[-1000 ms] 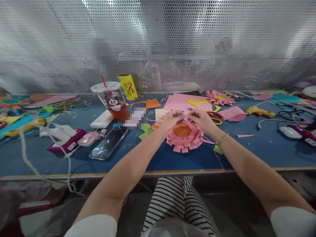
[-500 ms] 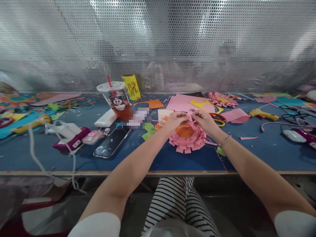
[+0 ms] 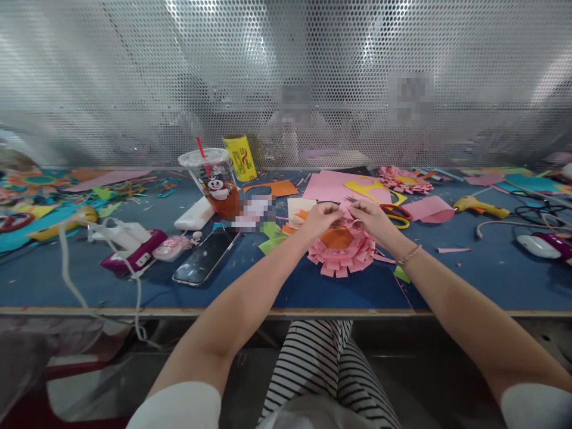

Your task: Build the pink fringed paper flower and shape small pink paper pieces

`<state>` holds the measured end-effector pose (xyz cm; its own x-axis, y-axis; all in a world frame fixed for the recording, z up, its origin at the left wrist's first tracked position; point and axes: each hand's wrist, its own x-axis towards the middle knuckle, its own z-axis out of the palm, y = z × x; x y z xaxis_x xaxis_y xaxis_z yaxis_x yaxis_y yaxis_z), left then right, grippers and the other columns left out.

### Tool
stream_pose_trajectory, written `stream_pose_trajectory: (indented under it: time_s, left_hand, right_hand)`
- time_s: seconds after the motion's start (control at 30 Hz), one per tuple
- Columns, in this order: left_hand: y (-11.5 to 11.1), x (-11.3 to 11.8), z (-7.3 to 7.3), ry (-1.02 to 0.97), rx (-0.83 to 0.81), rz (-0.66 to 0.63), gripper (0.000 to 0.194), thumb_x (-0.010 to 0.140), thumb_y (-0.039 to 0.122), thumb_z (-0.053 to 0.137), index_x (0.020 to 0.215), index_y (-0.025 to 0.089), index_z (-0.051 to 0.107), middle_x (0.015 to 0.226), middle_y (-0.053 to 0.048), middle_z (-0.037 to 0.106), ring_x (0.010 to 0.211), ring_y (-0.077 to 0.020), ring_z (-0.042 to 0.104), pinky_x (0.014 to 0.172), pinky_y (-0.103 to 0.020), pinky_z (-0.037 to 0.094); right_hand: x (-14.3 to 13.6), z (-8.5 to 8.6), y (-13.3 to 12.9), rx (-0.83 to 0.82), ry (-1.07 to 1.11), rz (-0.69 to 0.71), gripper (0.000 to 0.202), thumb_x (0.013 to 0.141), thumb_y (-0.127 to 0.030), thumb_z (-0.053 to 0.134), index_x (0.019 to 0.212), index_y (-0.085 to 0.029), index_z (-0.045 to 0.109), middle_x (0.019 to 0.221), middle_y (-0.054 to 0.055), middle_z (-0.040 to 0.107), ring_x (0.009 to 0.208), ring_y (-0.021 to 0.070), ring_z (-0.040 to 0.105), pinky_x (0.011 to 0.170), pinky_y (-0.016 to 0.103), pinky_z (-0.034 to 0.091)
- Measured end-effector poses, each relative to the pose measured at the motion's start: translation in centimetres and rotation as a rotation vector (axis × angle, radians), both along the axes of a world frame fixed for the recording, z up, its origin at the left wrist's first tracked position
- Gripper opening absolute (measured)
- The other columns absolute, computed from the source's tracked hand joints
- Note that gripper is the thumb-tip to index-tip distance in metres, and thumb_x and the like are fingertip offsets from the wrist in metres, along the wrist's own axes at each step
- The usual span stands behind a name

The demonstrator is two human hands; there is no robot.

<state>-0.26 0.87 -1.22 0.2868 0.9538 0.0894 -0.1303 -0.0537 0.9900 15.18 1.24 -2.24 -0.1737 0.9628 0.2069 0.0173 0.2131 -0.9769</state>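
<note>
A pink paper flower (image 3: 342,261) with fringed petals and an orange centre (image 3: 337,237) lies on the blue table in front of me. At its far edge, my left hand (image 3: 325,215) pinches a small pink paper strip with its fingertips. From the right, my right hand (image 3: 367,215) pinches the same pink paper, the fingertips of both hands close together. Scissors (image 3: 397,218) with red and yellow handles lie just beyond my right hand. Pink sheets (image 3: 324,186) and a yellow cut-out sheet (image 3: 373,190) are behind my hands.
A drink cup (image 3: 217,185), a yellow roll (image 3: 240,158), a phone (image 3: 208,257) and a purple power strip (image 3: 134,253) with white cables stand or lie left. To the right are a yellow glue gun (image 3: 480,206), a second pink flower (image 3: 404,180) and a white plug (image 3: 537,246).
The view has shifted slightly, so the things on the table appear a little further right. Both hands keep hold of the pink paper, with only small finger movement.
</note>
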Motion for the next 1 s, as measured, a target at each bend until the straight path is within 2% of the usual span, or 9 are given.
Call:
stream_pose_trajectory:
  time_s: [0.43, 0.67, 0.87, 1.0]
  left_hand:
    - [-0.09, -0.12, 0.19, 0.043, 0.066, -0.033, 0.022, 0.066, 0.030, 0.066, 0.068, 0.013, 0.052, 0.060, 0.004, 0.053, 0.054, -0.0067, 0.055, 0.063, -0.024, 0.048]
    - [-0.26, -0.08, 0.38, 0.123, 0.104, 0.003, 0.020, 0.070, 0.029, 0.063, 0.080, 0.013, 0.056, 0.069, 0.000, 0.059, 0.057, -0.0080, 0.058, 0.061, -0.023, 0.049]
    - [-0.21, -0.05, 0.34, 0.098, 0.112, 0.041, 0.015, 0.072, 0.024, 0.061, 0.081, 0.013, 0.056, 0.060, 0.001, 0.059, 0.050, -0.0074, 0.055, 0.055, -0.021, 0.048]
    - [-0.15, -0.09, 0.22, 0.033, 0.069, -0.014, 0.013, 0.072, 0.021, 0.060, 0.082, 0.013, 0.057, 0.063, 0.000, 0.061, 0.057, -0.0093, 0.060, 0.062, -0.024, 0.051]
  right_hand:
    - [0.40, -0.01, 0.05, 0.066, -0.007, 0.007, 0.021, 0.070, -0.038, 0.062, 0.070, -0.018, 0.054, 0.061, -0.004, 0.048, 0.052, 0.0077, 0.047, 0.047, 0.021, 0.038]
    - [0.26, 0.47, -0.42, 0.138, 0.001, 0.002, 0.018, 0.071, -0.035, 0.061, 0.069, -0.019, 0.053, 0.056, -0.005, 0.047, 0.048, 0.0069, 0.045, 0.046, 0.021, 0.037]
    - [0.24, 0.52, -0.38, 0.163, -0.046, -0.013, 0.021, 0.072, -0.038, 0.060, 0.070, -0.019, 0.051, 0.055, -0.005, 0.048, 0.046, 0.0075, 0.046, 0.045, 0.022, 0.038]
    - [0.30, 0.45, -0.30, 0.167, -0.069, -0.018, 0.023, 0.071, -0.040, 0.061, 0.071, -0.019, 0.052, 0.056, -0.004, 0.050, 0.047, 0.0075, 0.047, 0.047, 0.022, 0.040]
